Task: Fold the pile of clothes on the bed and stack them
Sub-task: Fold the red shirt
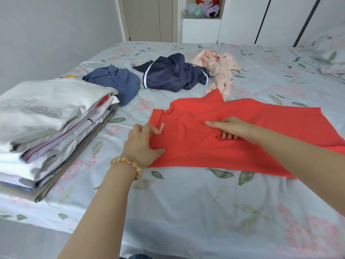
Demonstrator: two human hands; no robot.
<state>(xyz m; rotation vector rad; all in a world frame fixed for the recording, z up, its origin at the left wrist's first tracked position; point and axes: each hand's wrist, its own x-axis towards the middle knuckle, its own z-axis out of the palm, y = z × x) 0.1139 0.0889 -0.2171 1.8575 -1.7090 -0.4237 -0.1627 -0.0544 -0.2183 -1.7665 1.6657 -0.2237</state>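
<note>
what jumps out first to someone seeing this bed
The red shirt spread flat mid-bed, with the left hand gripping its collar end and the right hand on its middle. Next, the tall folded stack at the left edge, and three crumpled garments behind.

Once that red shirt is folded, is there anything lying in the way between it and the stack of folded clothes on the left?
Nothing visible: only bare floral bedsheet separates the red shirt from the folded stack. The crumpled blue top lies farther back.

Plush toys [204, 7] sit in a white shelf niche [200, 29] beside beige wardrobe doors [147, 19], behind the floral bedsheet [186, 202].
</note>
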